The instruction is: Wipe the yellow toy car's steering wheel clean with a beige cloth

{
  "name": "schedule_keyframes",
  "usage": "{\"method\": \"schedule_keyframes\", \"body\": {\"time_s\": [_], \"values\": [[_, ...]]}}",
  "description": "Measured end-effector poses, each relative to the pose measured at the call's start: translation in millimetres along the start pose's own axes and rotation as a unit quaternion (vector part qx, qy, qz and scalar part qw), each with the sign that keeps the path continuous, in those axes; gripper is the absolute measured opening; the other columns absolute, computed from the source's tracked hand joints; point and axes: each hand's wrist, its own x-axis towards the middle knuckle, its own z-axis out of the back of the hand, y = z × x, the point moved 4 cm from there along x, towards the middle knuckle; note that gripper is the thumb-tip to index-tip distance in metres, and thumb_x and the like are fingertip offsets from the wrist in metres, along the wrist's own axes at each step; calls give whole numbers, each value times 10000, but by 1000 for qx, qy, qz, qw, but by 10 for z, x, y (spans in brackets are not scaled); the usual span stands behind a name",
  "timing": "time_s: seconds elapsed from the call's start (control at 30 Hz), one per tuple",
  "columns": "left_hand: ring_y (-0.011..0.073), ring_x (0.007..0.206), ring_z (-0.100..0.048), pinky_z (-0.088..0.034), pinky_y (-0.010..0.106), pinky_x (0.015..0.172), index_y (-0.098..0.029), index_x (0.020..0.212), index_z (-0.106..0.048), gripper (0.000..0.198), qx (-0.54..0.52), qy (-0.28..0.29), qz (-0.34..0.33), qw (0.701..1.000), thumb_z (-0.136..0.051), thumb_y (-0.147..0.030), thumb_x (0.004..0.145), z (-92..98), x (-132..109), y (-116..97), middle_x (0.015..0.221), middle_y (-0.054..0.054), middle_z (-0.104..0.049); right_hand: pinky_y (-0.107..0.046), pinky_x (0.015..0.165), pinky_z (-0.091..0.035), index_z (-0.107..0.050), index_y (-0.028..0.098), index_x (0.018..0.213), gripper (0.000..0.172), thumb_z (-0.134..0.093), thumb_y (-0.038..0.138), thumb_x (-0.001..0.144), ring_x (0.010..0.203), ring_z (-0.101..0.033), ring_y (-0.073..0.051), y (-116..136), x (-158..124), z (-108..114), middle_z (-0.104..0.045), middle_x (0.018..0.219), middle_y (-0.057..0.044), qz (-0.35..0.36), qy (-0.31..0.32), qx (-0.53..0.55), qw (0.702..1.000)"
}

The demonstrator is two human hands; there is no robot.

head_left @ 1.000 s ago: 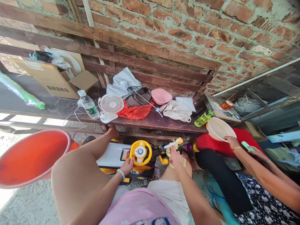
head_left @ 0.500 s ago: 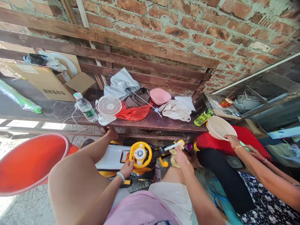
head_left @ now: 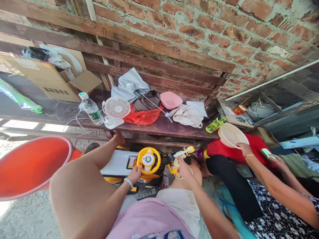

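A yellow and black ride-on toy (head_left: 119, 162) with a pale grey top stands between my legs. My left hand (head_left: 135, 175) has its fingers closed on the rim of the toy's yellow steering wheel (head_left: 157, 161), at the lower left. My right hand (head_left: 184, 168) is closed on a crumpled pale-yellow cloth (head_left: 188, 171), beside the toy's jointed arm (head_left: 183, 152). That arm is black and yellow with a white strip, and it points away to the right. Part of the cloth is hidden under my fingers.
A co-worker's hand (head_left: 243, 149) grips a cream basin (head_left: 230, 134); their other hand holds a light-green object (head_left: 267, 153). The dark bench (head_left: 139, 129) bears a fan (head_left: 116, 108), a water bottle (head_left: 92, 111), an umbrella and a pink bowl (head_left: 170, 100). A red tub (head_left: 32, 166) stands left.
My right hand has moved with the cloth slightly left and down along the toy's arm. My left hand keeps its hold on the wheel. The co-worker's green object now sits clear of the basin.
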Motion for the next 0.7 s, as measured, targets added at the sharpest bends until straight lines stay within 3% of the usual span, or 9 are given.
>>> {"method": "schedule_keyframes", "body": {"time_s": [0.13,0.23,0.37,0.43,0.57,0.7], "values": [[209,823,-757,-563,274,693,-206,875,-508,169,1,3,-2,1000,-533,-312,1003,-2,11,22,900,68,-717,-331,1033,-508,-673,252,1288,563,-525,94,768,1243,-646,-234,-12,-61,197,-703,1333,-58,21,17,38,999],[218,842,-761,-555,279,705,-207,895,-519,156,9,4,-12,1000,-530,-319,1003,2,17,35,906,69,-724,-336,992,-521,-699,273,1255,529,-554,111,773,1151,-677,-246,-35,15,481,-733,1261,-33,3,-5,43,999],[230,852,-760,-541,293,713,-210,911,-528,139,22,13,-19,999,-527,-313,1004,11,-11,17,876,67,-728,-327,1003,-502,-589,233,1416,577,-505,136,854,1215,-634,-235,-84,336,969,-671,1363,-78,-18,-60,-27,998],[229,850,-757,-530,287,701,-212,905,-525,142,29,13,-21,999,-518,-306,1010,17,-33,-5,851,62,-720,-302,995,-488,-529,226,1478,570,-467,147,916,1235,-626,-216,-107,513,1103,-586,1476,-98,-43,-32,-103,993],[220,844,-751,-526,269,693,-213,900,-527,149,38,2,-22,999,-537,-317,1006,28,-86,-53,857,61,-716,-302,932,-493,-663,195,1321,430,-575,161,901,1147,-683,-228,-84,700,1036,-653,1383,-138,-71,86,-186,976],[205,833,-750,-528,258,691,-199,900,-523,149,49,9,-22,999,-513,-290,1018,20,-148,-110,919,84,-719,-327,900,-499,-744,185,1157,344,-669,147,823,1073,-724,-260,38,708,838,-736,1225,-163,-72,152,-218,961]]}}
